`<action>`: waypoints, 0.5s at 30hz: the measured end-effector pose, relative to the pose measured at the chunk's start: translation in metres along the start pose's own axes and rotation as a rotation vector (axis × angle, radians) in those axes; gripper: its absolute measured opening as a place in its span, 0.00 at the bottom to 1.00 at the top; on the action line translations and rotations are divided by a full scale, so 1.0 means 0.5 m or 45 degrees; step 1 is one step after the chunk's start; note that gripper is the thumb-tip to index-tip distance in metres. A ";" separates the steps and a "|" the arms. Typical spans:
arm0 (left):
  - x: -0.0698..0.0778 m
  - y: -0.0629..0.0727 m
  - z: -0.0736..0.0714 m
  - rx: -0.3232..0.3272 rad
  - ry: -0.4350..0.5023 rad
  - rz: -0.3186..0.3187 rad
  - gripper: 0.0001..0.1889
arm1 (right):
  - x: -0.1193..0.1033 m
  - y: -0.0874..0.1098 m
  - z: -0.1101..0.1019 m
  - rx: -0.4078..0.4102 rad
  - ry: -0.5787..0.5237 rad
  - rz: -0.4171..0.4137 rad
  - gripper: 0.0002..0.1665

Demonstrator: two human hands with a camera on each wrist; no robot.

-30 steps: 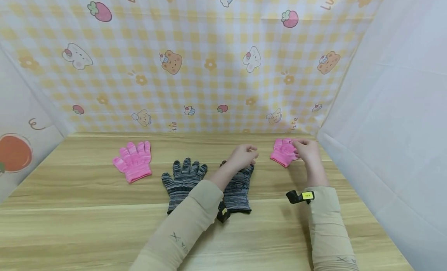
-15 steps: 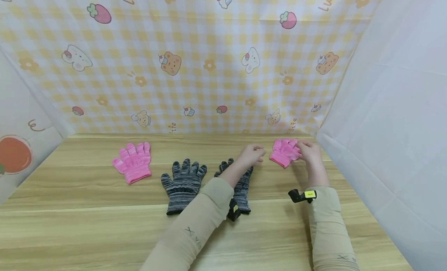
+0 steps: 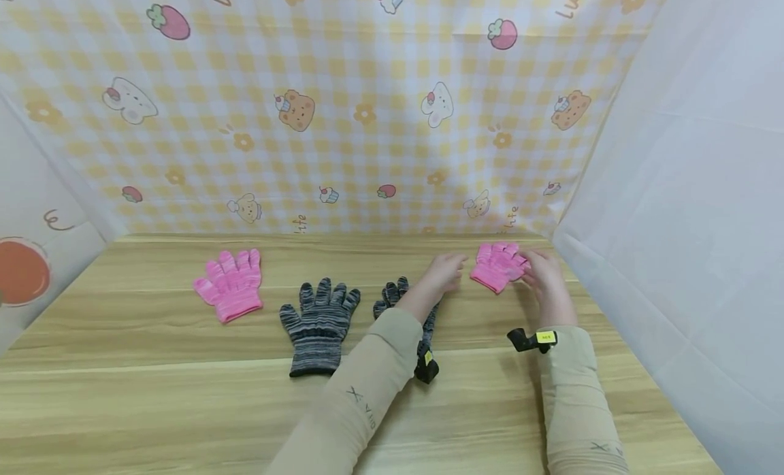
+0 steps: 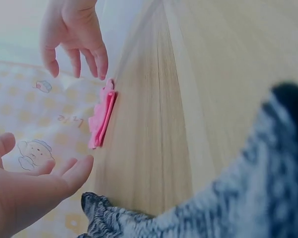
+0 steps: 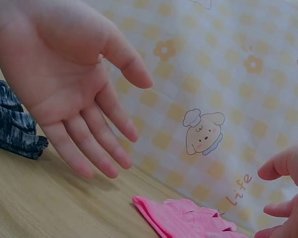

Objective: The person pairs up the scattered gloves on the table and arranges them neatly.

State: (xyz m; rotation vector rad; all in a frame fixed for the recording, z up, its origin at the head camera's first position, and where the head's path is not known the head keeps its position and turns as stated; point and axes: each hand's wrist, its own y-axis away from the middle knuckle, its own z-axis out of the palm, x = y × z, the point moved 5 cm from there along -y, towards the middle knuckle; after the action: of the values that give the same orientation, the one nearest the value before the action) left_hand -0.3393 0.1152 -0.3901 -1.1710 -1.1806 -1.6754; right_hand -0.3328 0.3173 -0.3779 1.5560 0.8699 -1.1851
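Observation:
A small pink knitted glove [image 3: 497,267] lies at the back right of the table, between my two hands. My left hand [image 3: 442,271] hovers to its left with fingers loosely extended and nothing in them. Under the left forearm lies a grey-black striped glove [image 3: 392,295], partly hidden by it. My right hand [image 3: 546,274] is at the pink glove's right side, its fingertips close to the glove fingers. In the right wrist view the left hand [image 5: 64,74] shows a bare palm with spread fingers; the right hand [image 5: 290,191] appears partly at the right edge.
Another striped glove [image 3: 320,329] lies flat at mid-table, left of the left forearm. Further left lies a second pink glove [image 3: 233,286]. A checked cloth backdrop [image 3: 367,155] rises at the table's back edge, and a white side panel [image 3: 692,189] stands at the right.
My left hand has moved right towards the right pink glove, uncovering more of the striped gloves. The right hand has drawn slightly right and its fingers have loosened. The gloves appear to stay put.

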 end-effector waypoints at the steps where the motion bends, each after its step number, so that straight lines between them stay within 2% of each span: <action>1: -0.002 -0.003 0.000 0.001 0.026 -0.010 0.28 | 0.001 -0.001 -0.001 0.001 -0.008 0.008 0.39; 8: -0.015 -0.016 0.003 -0.032 0.221 -0.055 0.34 | 0.006 -0.004 -0.008 0.043 -0.057 0.070 0.38; 15: -0.025 -0.020 0.012 -0.093 0.292 -0.048 0.37 | 0.015 -0.015 -0.009 0.041 -0.231 0.161 0.40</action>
State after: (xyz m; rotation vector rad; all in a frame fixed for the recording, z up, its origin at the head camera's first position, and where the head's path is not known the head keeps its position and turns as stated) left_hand -0.3434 0.1248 -0.4037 -0.9744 -1.0119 -1.8398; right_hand -0.3362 0.3238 -0.3870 1.4806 0.6276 -1.2321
